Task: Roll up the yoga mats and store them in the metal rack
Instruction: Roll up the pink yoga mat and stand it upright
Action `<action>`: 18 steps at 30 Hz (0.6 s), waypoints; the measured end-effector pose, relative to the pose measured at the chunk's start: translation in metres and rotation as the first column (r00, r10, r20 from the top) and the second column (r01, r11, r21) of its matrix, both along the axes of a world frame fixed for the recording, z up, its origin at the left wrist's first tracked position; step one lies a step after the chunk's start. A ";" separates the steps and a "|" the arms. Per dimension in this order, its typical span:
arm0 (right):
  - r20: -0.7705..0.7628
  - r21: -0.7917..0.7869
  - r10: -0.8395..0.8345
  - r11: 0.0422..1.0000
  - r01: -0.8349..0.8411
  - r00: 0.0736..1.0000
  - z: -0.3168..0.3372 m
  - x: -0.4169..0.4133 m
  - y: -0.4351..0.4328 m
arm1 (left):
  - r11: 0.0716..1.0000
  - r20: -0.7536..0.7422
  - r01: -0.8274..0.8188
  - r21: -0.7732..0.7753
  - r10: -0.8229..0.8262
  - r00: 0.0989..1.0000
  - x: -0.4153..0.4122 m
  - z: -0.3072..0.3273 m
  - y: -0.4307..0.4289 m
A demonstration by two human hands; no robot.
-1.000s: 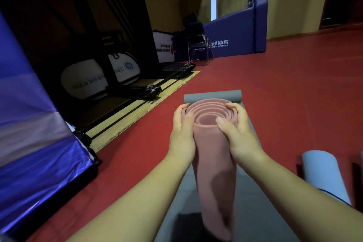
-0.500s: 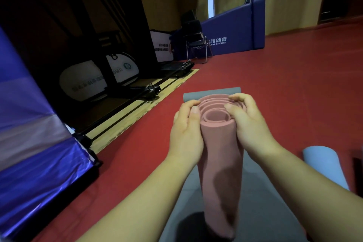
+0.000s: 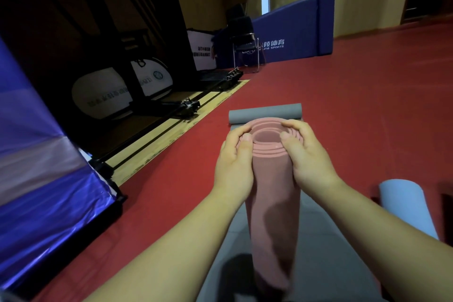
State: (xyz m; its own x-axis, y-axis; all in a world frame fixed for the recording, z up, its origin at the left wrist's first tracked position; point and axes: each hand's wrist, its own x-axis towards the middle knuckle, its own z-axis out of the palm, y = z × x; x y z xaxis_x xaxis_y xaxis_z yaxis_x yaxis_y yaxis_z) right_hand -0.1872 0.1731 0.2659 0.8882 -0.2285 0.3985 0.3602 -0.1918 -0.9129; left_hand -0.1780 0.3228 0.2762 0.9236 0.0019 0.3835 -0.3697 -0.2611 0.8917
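**Pink foam roll: end-face grip closes in, coil tightening on end**

Pink yoga mat (image 3: 272, 203), already rolled, stands on end on the flat part of a grey mat (image 3: 318, 265), directly in front of the person.

**Change.** One second ago the left hand (image 3: 235, 162) lay fairly flat against the side of the roll, and the right hand (image 3: 308, 157) had only its thumb on the rim. Both hands now have their fingers curled over the top rim from opposite sides and their thumbs pressed onto the spiral layers. The left hand is clamped on the left of the end face and the right hand on the right. The visible coil looks narrower than it did.

**Meaning for the task.** This is judged to be a tightening or squaring of the coil's end. Rolling of this mat is essentially complete and storage has not begun. No metal rack can be identified in this view.

**Orientation.** The long axis runs roughly vertical, from the lower end on the grey mat up to the hands. The open spiral end points upward, toward the camera.

**Surroundings.**
- The grey mat's far end (image 3: 264, 114) is curled into a small roll just beyond the hands.
- A light blue roll (image 3: 407, 208) lies on the red floor (image 3: 343, 105) to the right, well apart.
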 end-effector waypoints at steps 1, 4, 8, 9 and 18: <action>0.014 -0.104 -0.063 0.993 0.064 0.998 0.001 -0.001 0.000 | 1.000 0.004 0.004 -0.003 -0.004 1.000 0.000 -0.001 0.000; 0.189 -0.362 -0.117 0.914 0.181 0.975 0.005 -0.007 0.001 | 0.999 0.013 0.023 -0.026 -0.023 1.000 -0.002 -0.001 0.000; 0.187 -0.542 0.039 0.837 0.070 0.982 0.005 -0.020 0.000 | 0.994 0.011 0.053 -0.093 -0.052 0.999 -0.004 -0.001 0.011; 0.168 -0.604 0.065 0.796 0.051 0.984 0.005 -0.023 0.002 | 0.992 0.005 0.065 -0.109 -0.065 0.998 -0.004 -0.002 0.015; 0.139 -0.703 0.069 0.710 0.049 0.988 0.024 -0.011 0.012 | 0.951 -0.153 0.174 -0.254 -0.218 0.964 0.010 0.002 0.031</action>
